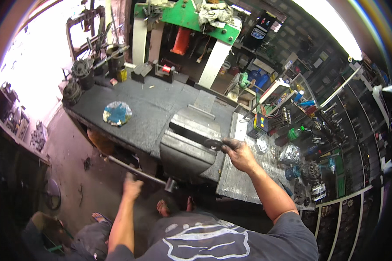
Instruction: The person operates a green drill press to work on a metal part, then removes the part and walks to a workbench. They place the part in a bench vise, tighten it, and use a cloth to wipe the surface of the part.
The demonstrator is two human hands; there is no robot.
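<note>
A large bench vise (189, 152) stands at the front edge of the dark workbench, its jaws apart with a dark gap between them. Between the fingers and thumb of my right hand (239, 155) is a dark round metal ring (213, 144), held at the right end of the jaw gap. Below the bench edge, my left hand (132, 188) is beside the vise's long handle bar (137, 172). Motion smears its fingers, so whether they grip the bar is unclear.
A blue-stained round pad (117, 114) lies on the bench (148, 104). To the right, a metal-topped table (235, 185) carries a battery-like box (257, 125), jars and machine parts. A green press frame (180, 15) rises behind. At lower left is another person's sandalled foot (101, 217).
</note>
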